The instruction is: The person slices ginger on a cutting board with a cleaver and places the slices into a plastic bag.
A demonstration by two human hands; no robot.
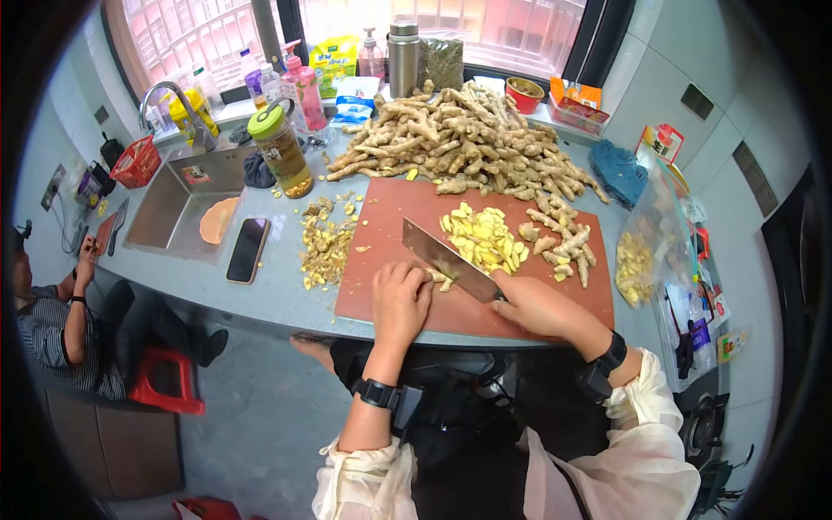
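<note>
My right hand (536,305) grips the handle of a cleaver (446,260), its broad blade slanting across the reddish-brown cutting board (390,217). Left of the blade, my left hand (401,299) is closed, fingers curled, on a small piece of ginger (439,277). Part of that piece is hidden by the fingers. Just beyond the cleaver lies a heap of yellow ginger slices (485,236). Several whole ginger pieces (563,243) rest on the board's right side. Behind the board rises a large pile of ginger roots (468,134).
Ginger peelings and scraps (325,247) lie left of the board, near a phone (249,250) and a green-lidded jar (282,152). The sink (156,217) is further left. A plastic bag of ginger (637,269) stands right. Another person (74,321) sits at far left.
</note>
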